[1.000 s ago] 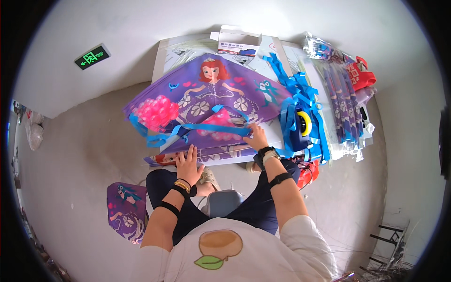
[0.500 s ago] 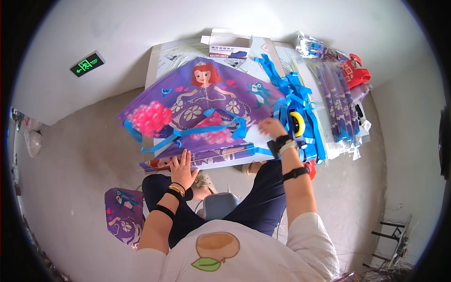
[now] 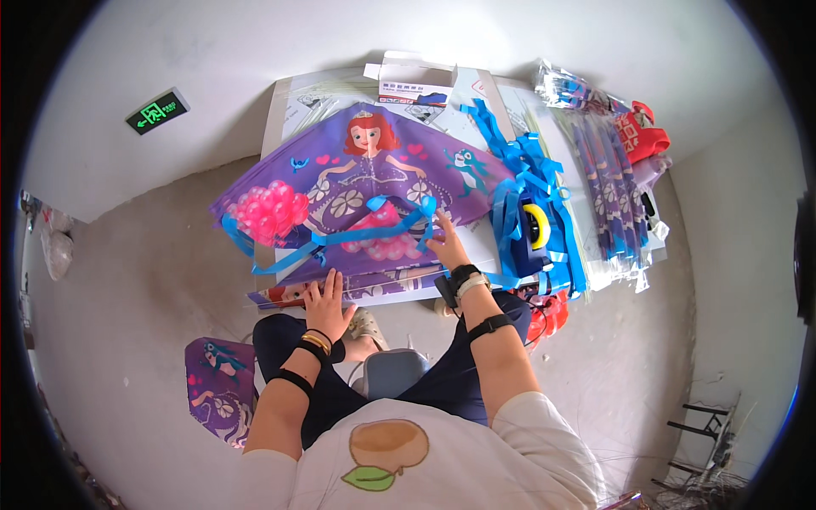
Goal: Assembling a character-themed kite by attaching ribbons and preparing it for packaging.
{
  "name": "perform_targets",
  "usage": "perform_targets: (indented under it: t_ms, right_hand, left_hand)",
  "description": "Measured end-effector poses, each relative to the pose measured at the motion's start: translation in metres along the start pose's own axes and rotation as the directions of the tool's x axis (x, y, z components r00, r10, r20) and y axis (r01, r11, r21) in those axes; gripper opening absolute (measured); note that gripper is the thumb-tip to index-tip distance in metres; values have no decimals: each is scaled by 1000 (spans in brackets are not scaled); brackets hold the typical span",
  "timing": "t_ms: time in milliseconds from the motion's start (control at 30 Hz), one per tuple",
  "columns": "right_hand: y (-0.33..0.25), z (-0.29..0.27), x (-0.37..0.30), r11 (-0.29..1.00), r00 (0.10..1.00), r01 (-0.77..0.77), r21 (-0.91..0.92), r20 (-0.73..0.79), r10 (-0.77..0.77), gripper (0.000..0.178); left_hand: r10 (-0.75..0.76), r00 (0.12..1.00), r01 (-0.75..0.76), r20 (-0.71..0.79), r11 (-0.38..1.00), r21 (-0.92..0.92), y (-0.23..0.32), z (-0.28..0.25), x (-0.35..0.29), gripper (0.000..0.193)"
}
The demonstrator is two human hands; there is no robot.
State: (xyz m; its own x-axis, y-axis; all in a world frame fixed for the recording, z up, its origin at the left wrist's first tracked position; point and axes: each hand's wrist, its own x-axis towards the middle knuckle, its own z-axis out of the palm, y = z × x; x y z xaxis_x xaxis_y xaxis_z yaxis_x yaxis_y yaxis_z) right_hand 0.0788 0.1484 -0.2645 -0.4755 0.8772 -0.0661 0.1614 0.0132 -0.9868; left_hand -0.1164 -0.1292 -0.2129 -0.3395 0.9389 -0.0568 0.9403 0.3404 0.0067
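A purple kite printed with a red-haired princess is spread over the table, its front edge folded into a strip. My left hand lies on that strip with its fingers stretched out. Across the kite's lower part runs a loose blue ribbon, looping upward at its right end. My right hand is beside this loop, thumb and fingers apart; whether they touch the ribbon I cannot tell. To its right stands a dark blue tape dispenser with a yellow-cored roll.
A heap of blue ribbons surrounds the dispenser. Folded purple kites and a red bag lie farther right. At the back sits an open white box. Another purple printed piece is at lower left; a grey stool is below me.
My right hand has moved left from beside the tape dispenser to the ribbon's loop, and the dispenser now shows more fully. My left hand stays on the folded strip.
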Motion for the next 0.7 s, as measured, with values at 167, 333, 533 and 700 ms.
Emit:
perform_targets:
  t_ms: [167, 333, 533, 700]
  right_hand:
    - [6, -10, 9, 900, 993, -106, -423, -97, 71, 54]
    - [-5, 4, 28, 802, 912, -379, -462, -37, 410, 48]
    - [7, 7, 39, 762, 924, -331, -557, -30, 380, 66]
    - [-1, 2, 20, 945, 965, -261, -196, -75, 251, 59]
  left_hand:
    - [-1, 1000, 1, 15, 1000, -8, 0, 1, 1, 84]
    - [-13, 1000, 13, 16, 1000, -5, -3, 1, -2, 84]
    - [-3, 1000, 4, 10, 1000, -24, 1, -1, 0, 84]
    - [-2, 1000, 2, -1, 1000, -22, 1, -1, 1, 85]
